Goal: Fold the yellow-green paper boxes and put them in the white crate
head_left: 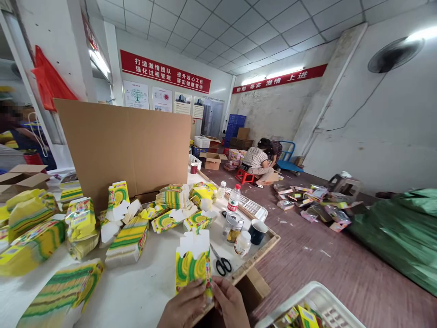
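A yellow and green printed carton (193,264) with its white top flaps raised is held upright at the table's front edge. My left hand (184,304) grips its lower left side, fingers across the front. At the lower right corner, my right hand (229,300) pinches the carton between thumb and fingers. Black-handled scissors (222,266) lie just to the right of the carton. Stacks of flattened cartons (63,294) rest on the white table (143,284) to the left, with more stacks (129,240) behind.
A large cardboard sheet (129,146) stands at the table's back. A glass jar (233,227), a white bottle (242,243), a dark mug (257,231) and a water bottle (234,198) stand right. A white basket (314,291) holds cartons below right. People (256,158) sit farther back.
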A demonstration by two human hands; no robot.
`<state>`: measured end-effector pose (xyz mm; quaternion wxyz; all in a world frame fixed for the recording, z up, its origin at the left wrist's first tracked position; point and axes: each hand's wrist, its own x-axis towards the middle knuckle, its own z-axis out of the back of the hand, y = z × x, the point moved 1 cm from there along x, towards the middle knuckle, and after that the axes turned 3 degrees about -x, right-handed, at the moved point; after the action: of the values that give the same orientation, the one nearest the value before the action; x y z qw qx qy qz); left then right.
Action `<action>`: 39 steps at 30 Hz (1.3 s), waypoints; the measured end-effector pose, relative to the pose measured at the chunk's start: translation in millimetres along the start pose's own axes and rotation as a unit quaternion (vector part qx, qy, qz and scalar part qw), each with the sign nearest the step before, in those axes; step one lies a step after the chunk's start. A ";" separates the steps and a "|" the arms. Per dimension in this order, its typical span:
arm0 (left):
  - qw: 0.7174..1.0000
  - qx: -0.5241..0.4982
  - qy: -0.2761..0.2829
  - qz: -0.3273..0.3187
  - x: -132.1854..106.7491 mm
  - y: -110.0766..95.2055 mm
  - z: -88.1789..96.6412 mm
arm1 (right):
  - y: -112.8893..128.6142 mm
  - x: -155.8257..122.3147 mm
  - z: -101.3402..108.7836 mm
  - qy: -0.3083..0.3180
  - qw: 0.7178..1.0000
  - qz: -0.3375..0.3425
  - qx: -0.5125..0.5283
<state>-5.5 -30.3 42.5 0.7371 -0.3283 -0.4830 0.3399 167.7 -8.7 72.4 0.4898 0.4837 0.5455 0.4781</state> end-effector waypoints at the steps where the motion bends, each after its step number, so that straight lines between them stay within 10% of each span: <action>1: 0.999 -0.023 -0.031 0.005 -0.9 -1.0 -2.3 | 0.4 -0.9 2.8 -0.007 1.000 0.008 0.006; 5: 0.937 -0.268 -0.198 0.100 2.2 -9.7 -2.7 | -9.4 -8.6 8.8 -0.002 1.000 0.019 0.025; 11: 0.785 -0.567 -0.066 0.241 12.9 -32.8 -4.5 | -35.4 -18.0 -4.6 0.037 0.995 0.018 0.087; 29: 0.884 -0.377 -0.179 0.212 6.8 -21.5 -18.2 | -26.5 -23.0 3.1 -0.055 0.975 0.130 -0.172; 39: 0.868 -0.462 0.036 0.179 0.5 -22.1 -4.2 | 3.6 -31.7 13.9 0.077 0.982 0.128 -0.116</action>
<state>2.7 -42.8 59.3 0.4443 -0.7243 -0.4911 0.1918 183.5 -39.3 77.4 0.4340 0.4507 0.4563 0.6327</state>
